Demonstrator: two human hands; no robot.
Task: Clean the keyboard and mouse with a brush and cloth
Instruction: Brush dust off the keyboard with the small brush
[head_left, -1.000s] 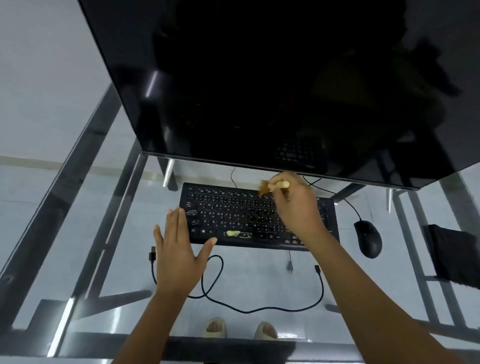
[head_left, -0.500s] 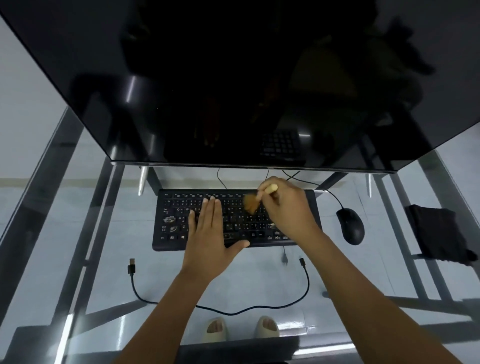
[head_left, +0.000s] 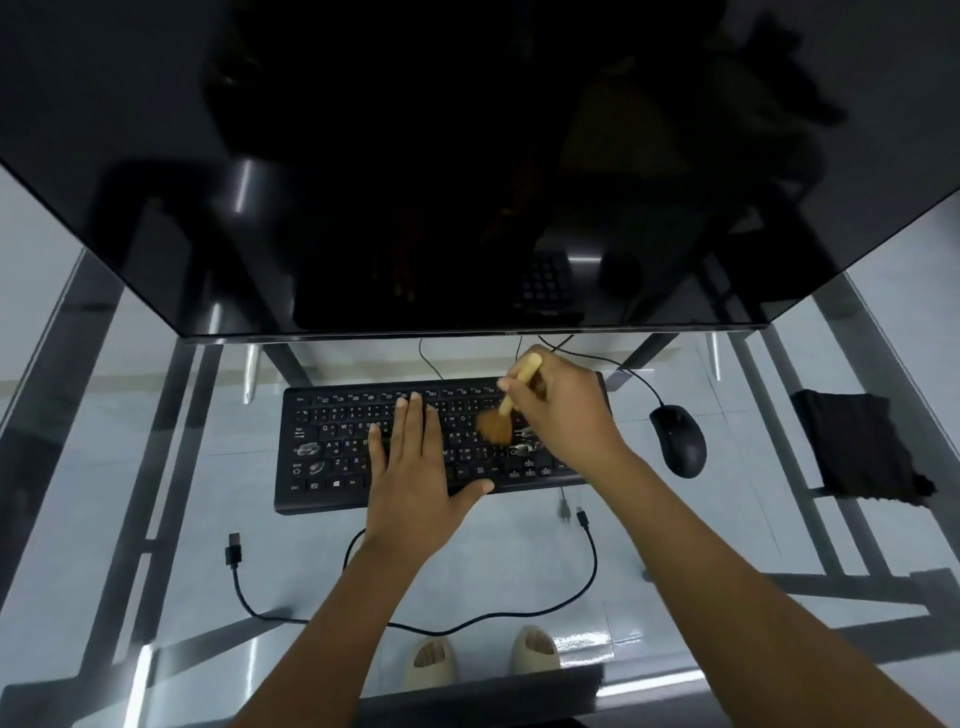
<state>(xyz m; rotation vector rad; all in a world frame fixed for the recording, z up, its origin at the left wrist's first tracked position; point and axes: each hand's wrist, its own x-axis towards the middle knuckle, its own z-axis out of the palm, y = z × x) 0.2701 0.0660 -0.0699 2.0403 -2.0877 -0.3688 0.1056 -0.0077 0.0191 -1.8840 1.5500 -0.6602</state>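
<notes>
A black keyboard (head_left: 332, 452) lies on the glass desk below the monitor. My left hand (head_left: 415, 467) rests flat on its middle keys, fingers spread. My right hand (head_left: 566, 415) grips a small brush (head_left: 496, 425) by its pale wooden handle; the orange-brown bristles touch the keys right of centre. A black mouse (head_left: 678, 439) sits to the right of the keyboard. A black cloth (head_left: 857, 447) lies further right on the desk.
A large dark monitor (head_left: 467, 166) overhangs the far side of the desk. A loose black USB cable (head_left: 589, 566) loops on the glass (head_left: 156, 467) in front of the keyboard. Metal frame bars and my sandalled feet show through the glass.
My left hand moved from the desk's left front onto the keyboard's middle. The brush came down from the keyboard's top edge onto the keys right of centre.
</notes>
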